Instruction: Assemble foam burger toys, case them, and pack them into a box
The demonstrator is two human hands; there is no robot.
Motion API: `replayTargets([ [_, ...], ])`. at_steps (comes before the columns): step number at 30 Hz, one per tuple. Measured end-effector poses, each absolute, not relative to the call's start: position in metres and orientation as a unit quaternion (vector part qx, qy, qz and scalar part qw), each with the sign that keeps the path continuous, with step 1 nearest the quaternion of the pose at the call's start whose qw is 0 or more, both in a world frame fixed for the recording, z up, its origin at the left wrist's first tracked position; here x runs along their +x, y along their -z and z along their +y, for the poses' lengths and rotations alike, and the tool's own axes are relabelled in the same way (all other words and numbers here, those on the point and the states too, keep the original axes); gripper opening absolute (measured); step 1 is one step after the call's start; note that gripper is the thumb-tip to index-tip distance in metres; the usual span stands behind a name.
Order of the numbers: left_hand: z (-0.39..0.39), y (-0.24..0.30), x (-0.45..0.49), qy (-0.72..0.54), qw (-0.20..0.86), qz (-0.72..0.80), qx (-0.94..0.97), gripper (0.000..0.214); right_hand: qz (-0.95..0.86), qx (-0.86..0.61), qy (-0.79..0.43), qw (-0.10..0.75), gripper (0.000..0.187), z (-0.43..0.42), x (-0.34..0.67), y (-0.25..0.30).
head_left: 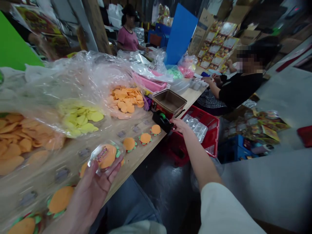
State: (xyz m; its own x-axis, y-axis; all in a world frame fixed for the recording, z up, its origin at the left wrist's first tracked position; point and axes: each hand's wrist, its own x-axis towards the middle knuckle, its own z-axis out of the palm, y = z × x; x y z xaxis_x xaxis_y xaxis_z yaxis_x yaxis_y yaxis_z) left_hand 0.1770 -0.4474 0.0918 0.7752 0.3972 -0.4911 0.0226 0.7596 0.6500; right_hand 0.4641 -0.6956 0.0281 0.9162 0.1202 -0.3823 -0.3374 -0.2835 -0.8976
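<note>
My left hand (96, 185) is closed around a clear plastic pack (106, 156) with an orange toy burger made of thin pieces inside, green edges showing. It is held up over the table's front edge. My right arm stretches out to a black tape dispenser (161, 122) with a green core. There my right hand (179, 125) pinches at the dispenser's near end, where the tape comes off; the tape itself is hard to make out. Between the hands, toy burgers (145, 138) lie in a row along the table edge (136, 162), with more at the lower left.
Plastic bags hold orange pieces (126, 99) and yellow pieces (83, 118). A metal tin (169, 100) stands behind the dispenser. Below the table edge is a red crate (212, 130) with clear packs. One person (241, 87) sits at the right, another (128, 35) farther back.
</note>
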Motion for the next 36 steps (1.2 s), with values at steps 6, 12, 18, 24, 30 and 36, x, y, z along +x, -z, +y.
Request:
replayTargets([
  [6, -0.449, -0.08, 0.184, -0.095, 0.881, 0.322, 0.334, 0.04, 0.092, -0.758, -0.071, 0.642, 0.012, -0.705, 0.438, 0.004],
  [12, -0.451, -0.086, 0.181, -0.124, 0.891, 0.296, 0.322, 0.035, 0.122, -0.788, 0.03, 0.603, 0.02, -0.678, 0.388, 0.016],
  [18, -0.438, -0.085, 0.163, -0.183, 0.874, 0.322, 0.316, 0.028, -0.111, -0.739, -0.118, 0.654, 0.028, -0.6, 0.268, -0.018],
  [24, -0.424, -0.083, 0.131, -0.214, 0.865, 0.276, 0.359, 0.029, -0.279, -0.637, -0.207, 0.688, 0.058, -0.527, 0.196, -0.057],
  [30, -0.408, -0.08, 0.096, -0.271, 0.857, 0.255, 0.358, 0.026, -0.279, -0.632, -0.262, 0.673, 0.061, -0.505, 0.179, -0.061],
  [36, -0.398, -0.082, 0.076, -0.275, 0.853, 0.249, 0.367, 0.025, -0.224, -0.606, -0.378, 0.663, 0.057, -0.49, 0.167, -0.06],
])
